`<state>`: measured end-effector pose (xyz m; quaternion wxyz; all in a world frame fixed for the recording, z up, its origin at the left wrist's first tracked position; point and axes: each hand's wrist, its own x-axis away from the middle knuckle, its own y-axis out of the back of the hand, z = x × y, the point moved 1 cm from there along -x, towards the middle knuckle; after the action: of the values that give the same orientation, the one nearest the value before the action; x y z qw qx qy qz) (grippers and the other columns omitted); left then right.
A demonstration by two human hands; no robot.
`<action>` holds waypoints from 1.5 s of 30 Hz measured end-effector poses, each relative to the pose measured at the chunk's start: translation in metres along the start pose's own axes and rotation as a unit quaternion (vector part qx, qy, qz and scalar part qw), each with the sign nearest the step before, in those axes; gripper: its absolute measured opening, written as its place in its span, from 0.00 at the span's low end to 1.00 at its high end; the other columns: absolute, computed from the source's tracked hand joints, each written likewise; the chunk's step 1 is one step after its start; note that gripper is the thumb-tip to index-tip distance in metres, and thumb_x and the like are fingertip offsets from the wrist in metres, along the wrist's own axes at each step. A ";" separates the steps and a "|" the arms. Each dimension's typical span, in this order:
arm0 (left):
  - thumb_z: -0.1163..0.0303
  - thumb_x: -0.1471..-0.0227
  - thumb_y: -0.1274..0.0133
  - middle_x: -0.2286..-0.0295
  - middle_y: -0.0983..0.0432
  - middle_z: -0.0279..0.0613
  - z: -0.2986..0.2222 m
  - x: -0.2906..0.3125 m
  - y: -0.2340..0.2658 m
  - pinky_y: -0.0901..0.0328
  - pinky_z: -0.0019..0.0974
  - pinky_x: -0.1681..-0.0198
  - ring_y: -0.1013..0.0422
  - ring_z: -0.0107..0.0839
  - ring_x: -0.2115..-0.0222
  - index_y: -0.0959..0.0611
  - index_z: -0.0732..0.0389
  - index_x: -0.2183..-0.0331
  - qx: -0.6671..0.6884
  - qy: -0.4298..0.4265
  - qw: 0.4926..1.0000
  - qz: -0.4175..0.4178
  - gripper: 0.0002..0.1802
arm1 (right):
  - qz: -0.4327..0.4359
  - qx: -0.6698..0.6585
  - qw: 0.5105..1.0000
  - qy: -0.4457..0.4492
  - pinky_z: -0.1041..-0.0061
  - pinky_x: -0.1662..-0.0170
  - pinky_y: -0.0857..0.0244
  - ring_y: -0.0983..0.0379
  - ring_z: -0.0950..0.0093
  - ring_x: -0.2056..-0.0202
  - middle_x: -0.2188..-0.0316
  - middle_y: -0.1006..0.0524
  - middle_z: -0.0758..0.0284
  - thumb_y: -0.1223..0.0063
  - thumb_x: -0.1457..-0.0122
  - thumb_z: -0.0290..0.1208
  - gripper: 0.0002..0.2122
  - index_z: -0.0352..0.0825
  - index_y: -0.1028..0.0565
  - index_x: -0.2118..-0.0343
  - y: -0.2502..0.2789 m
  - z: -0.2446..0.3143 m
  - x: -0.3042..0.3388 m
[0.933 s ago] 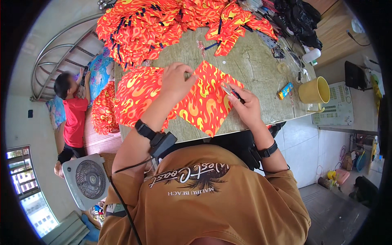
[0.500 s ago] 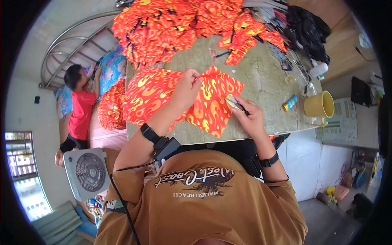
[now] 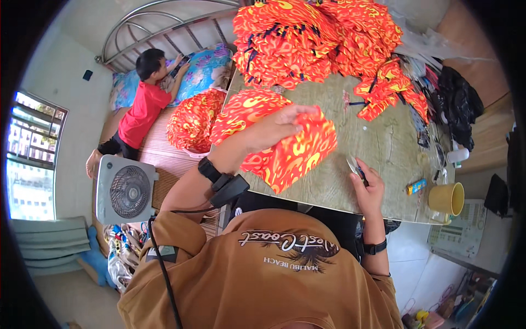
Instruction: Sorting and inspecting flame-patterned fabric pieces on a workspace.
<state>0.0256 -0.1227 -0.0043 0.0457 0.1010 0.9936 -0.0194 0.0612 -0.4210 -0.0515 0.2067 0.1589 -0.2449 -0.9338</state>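
A red-orange cloth piece with a yellow flame print (image 3: 304,148) lies bent over the near part of the table. Across its upper part reaches my left hand (image 3: 276,130), with the cloth's edge at its fingers. Another stretch of the same print (image 3: 246,107) spreads under and behind my left wrist. To the right of the cloth and apart from it, my right hand (image 3: 369,191) is closed around small thread snips (image 3: 357,171). The blades of the snips point up and to the left; part of the handle is hidden in my palm.
Big heaps of flame-print pieces (image 3: 290,44) cover the table's (image 3: 334,98) far side. At right are a yellow cup (image 3: 446,198), a small blue-yellow box (image 3: 416,187) and black bags (image 3: 460,104). At left, a fan (image 3: 126,190), a full basket (image 3: 194,123) and a person in red (image 3: 143,112).
My right hand and the snips have moved away from the cloth, to the right and nearer me. The cloth has folded over under my left hand. The whole view has shifted.
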 end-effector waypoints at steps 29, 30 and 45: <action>0.77 0.54 0.46 0.59 0.27 0.47 0.019 0.030 0.072 0.38 0.40 0.52 0.33 0.44 0.56 0.21 0.61 0.62 -0.506 -0.120 0.790 -0.324 0.13 | 0.023 0.031 0.999 -0.019 0.76 0.71 0.37 0.29 0.72 0.75 0.76 0.25 0.63 0.38 0.50 0.34 0.18 0.36 0.23 0.56 -0.003 0.008 -0.009; 0.76 0.54 0.46 0.59 0.27 0.47 0.022 0.020 0.063 0.39 0.40 0.51 0.33 0.44 0.55 0.21 0.61 0.62 -0.489 -0.117 0.810 -0.303 0.13 | 0.017 0.036 0.999 -0.020 0.76 0.71 0.37 0.29 0.72 0.75 0.76 0.25 0.63 0.38 0.50 0.34 0.18 0.36 0.23 0.56 -0.002 0.009 -0.012; 0.73 0.54 0.45 0.62 0.26 0.43 0.040 0.000 0.030 0.40 0.42 0.50 0.33 0.43 0.56 0.20 0.61 0.67 -0.506 -0.071 0.823 -0.247 0.08 | -0.093 0.266 0.955 -0.088 0.67 0.59 0.31 0.25 0.62 0.60 0.56 0.24 0.63 0.40 0.50 0.39 0.18 0.37 0.24 0.57 0.027 0.006 -0.136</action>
<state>0.0355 -0.0951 -0.0446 0.1544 -0.1864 0.8496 0.4686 0.1846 -0.3772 -0.0059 0.0466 0.1479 -0.4858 -0.8602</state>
